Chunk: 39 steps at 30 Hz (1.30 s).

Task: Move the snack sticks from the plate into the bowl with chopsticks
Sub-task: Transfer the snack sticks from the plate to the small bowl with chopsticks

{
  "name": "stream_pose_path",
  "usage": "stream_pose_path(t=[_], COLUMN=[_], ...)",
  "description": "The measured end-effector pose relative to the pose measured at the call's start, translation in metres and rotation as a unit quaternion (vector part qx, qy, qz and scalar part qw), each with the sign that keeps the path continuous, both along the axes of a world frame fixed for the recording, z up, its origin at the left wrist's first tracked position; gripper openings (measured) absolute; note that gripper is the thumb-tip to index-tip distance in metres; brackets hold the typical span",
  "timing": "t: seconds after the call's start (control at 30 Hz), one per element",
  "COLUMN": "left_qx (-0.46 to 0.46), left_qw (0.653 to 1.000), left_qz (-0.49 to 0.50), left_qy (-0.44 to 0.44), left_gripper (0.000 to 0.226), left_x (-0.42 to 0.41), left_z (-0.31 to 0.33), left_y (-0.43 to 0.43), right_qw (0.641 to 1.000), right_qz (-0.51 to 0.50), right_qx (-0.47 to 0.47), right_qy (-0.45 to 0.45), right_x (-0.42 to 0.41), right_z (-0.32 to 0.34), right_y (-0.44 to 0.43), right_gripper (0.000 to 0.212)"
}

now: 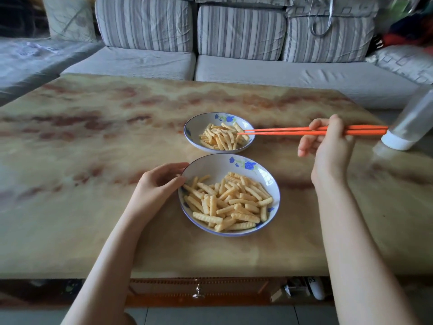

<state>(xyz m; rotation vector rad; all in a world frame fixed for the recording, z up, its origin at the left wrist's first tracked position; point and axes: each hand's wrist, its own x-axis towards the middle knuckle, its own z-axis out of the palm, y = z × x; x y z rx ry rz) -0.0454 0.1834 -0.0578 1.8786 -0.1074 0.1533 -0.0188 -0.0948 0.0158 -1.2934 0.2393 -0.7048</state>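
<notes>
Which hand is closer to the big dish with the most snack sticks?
Left. The left hand touches the near dish's left rim; the right hand holds orange chopsticks off to its far right.

Orange chopsticks (304,131) in the right hand (328,141), tips over the far bowl (194,127) of snack sticks (222,138).

Soft, even daylight fills the scene — bright enough, with no hard glare. The polished tabletop (93,141) carries a faint sheen and only weak, diffuse shadows under the two dishes. The centre is fairly sharp: the ridges on the snack sticks (230,202) read clearly. Toward the edges the picture smears — the bottle (412,120) at the right and the clutter in the upper right corner are blurred. Wide-angle distortion bows the sofa (234,62) and the tabletop's far edge, and stretches both forearms at the bottom.
</notes>
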Motion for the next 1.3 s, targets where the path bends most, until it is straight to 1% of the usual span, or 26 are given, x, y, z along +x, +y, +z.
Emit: stream_pose_path(t=[0.2,0.4,0.5,0.6,0.7,0.77,0.9,1.0,1.3], left_qx=[0.006,0.012,0.014,0.012,0.006,0.008,0.008,0.004,0.006], left_qw=[1.000,1.000,1.000,1.000,1.000,1.000,1.000,1.000,1.000], left_qz=[0.005,0.001,-0.004,-0.006,-0.007,-0.007,-0.004,-0.006,-0.006], left_qy=[0.003,0.002,0.005,0.004,0.003,0.000,-0.002,0.000,-0.001], left_gripper=[0.030,0.030,0.030,0.032,0.029,0.029,0.029,0.029,0.030], left_x=[0.000,0.001,0.001,0.001,0.002,0.003,0.003,0.003,0.002], left_z=[0.000,0.000,0.000,0.000,-0.002,-0.003,-0.004,-0.004,-0.003], left_y=[0.001,0.001,0.002,0.002,0.002,0.002,0.002,0.003,0.002], right_qw=[1.000,0.999,0.999,0.999,0.998,0.994,0.974,0.967,0.961], right_qz=[-0.008,0.013,0.014,0.017,0.052,0.094,0.164,0.167,0.161], right_qx=[-0.003,-0.041,-0.050,-0.037,-0.027,-0.050,-0.139,-0.174,-0.186], right_qy=[-0.020,0.000,0.001,-0.002,0.002,0.019,0.068,0.079,0.123], right_x=[0.021,0.028,0.026,0.019,0.010,0.003,-0.019,-0.031,-0.035], right_z=[-0.018,-0.028,-0.028,-0.020,-0.007,0.002,0.017,0.022,0.019], right_y=[0.014,0.017,0.014,0.007,-0.004,-0.011,-0.022,-0.025,-0.028], right_gripper=[0.042,0.043,0.043,0.042,0.041,0.042,0.043,0.044,0.043])
